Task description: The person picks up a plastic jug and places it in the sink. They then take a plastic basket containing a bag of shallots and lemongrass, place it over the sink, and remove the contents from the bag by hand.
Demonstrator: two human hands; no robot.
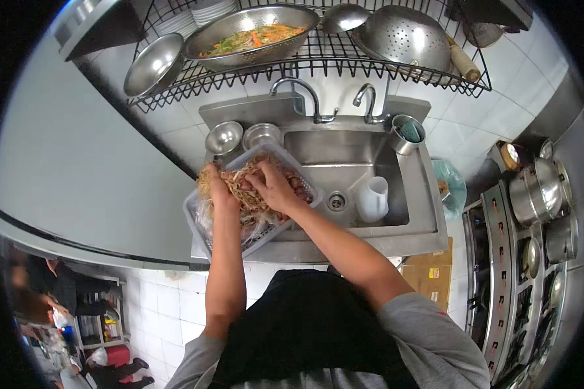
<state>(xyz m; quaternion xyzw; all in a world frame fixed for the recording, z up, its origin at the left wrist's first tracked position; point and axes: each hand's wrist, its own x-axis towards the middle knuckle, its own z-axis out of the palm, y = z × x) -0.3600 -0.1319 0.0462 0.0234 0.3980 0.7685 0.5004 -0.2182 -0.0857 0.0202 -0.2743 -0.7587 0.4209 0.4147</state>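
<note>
A grey plastic basket [194, 206] rests tilted on the left side of the sink, partly over its front edge. Inside lie reddish shallots [300, 188] with dry, straw-coloured stalks, along with some clear plastic bag [204, 217]. My left hand [220, 189] is closed around a bunch of the shallots at the basket's left side; its fingertips are partly hidden. Close by on the right, my right hand [276, 188] has its fingers bent into the same bunch and grips it from above.
The steel sink [331, 152] holds a white jug [372, 199]. Two taps rise behind it, with steel bowls [224, 137] at the left and a metal cup [407, 134] at the right. Overhead hangs a wire rack [331, 65] with colanders. A stove [499, 259] stands right; people are at lower left.
</note>
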